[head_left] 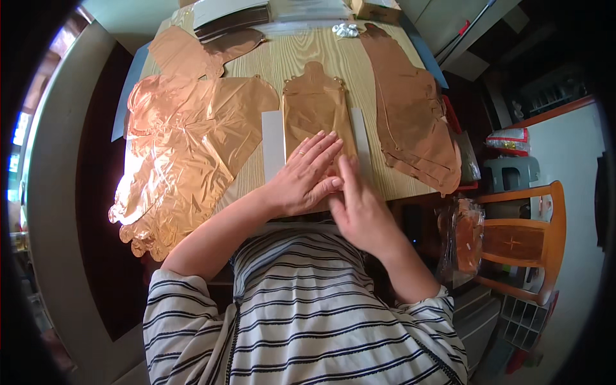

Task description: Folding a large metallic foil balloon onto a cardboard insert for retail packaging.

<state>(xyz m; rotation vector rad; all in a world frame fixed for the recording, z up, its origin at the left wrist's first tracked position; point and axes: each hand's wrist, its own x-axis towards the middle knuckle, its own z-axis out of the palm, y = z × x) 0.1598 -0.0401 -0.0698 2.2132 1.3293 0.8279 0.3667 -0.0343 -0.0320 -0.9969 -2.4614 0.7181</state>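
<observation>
A copper-coloured foil piece, folded into a narrow strip point(314, 112), lies in the middle of the table over a white card point(273, 142) that sticks out on both sides. It looks like a flat, uninflated foil balloon, with a rounded tab at its far end. Across its near end my left hand point(307, 172) lies with fingers stretched out and side by side. My right hand point(364, 217) meets it at the fingertips and thumb, its fingers extended over the strip's near right corner. Neither hand visibly holds anything; the strip's near edge is hidden under them.
Large crumpled copper foil sheets point(186, 154) cover the table's left side and overhang its edge. More flat foil pieces point(410, 109) lie on the right. Boxes point(231, 19) and a crumpled white scrap point(345, 30) sit at the back. A wooden chair point(555, 237) stands at right.
</observation>
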